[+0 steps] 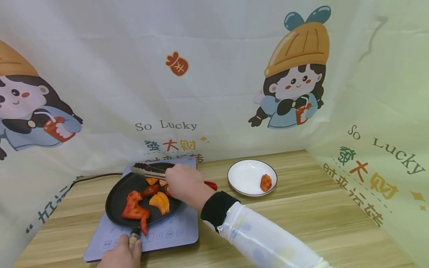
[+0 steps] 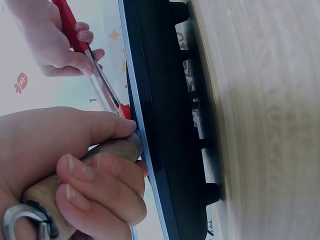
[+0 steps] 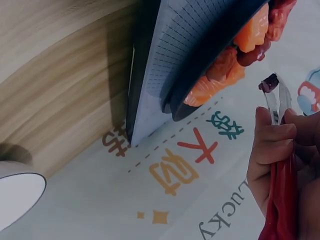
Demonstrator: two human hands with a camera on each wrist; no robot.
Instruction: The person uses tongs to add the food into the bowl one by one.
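Note:
My left hand grips the wooden handle of a black frying pan. In my right hand is a pair of metal food tongs with red grips, held over the far side of the pan. Something dark shows at the tongs' tips; I cannot tell whether it is food. A red chicken wing lies at the pan's near side, one end hanging over the rim. Beside it are an orange wedge, dark red pieces and other orange pieces, partly hidden by my right hand.
Under the pan sits a flat induction cooker with its cord running left. A white dark-rimmed plate to the right bears one reddish piece of food. Printed cloth hangs behind the wooden table.

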